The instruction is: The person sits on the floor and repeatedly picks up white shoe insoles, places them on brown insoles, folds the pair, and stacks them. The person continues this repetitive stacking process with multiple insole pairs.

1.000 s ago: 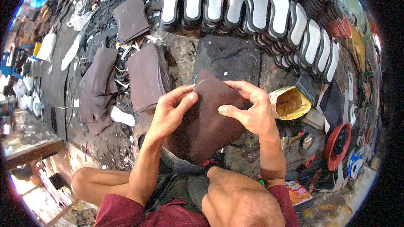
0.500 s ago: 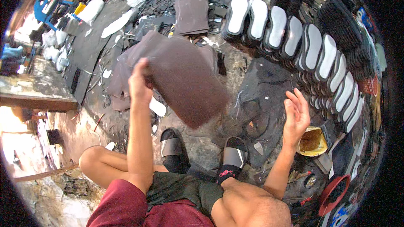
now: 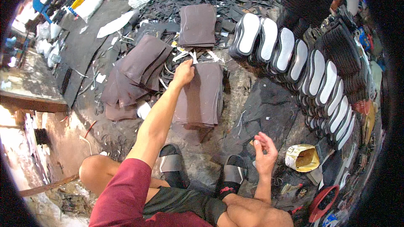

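your hands are apart: left hand [image 3: 184, 74] at stacked, smooth rectangular brown sheets [image 3: 201, 94], grip unclear; right hand [image 3: 265, 154] loosely curled near dark matting [image 3: 273, 103].

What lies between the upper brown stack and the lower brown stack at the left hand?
In the head view, white scraps lie between the upper stack and the lower stack.
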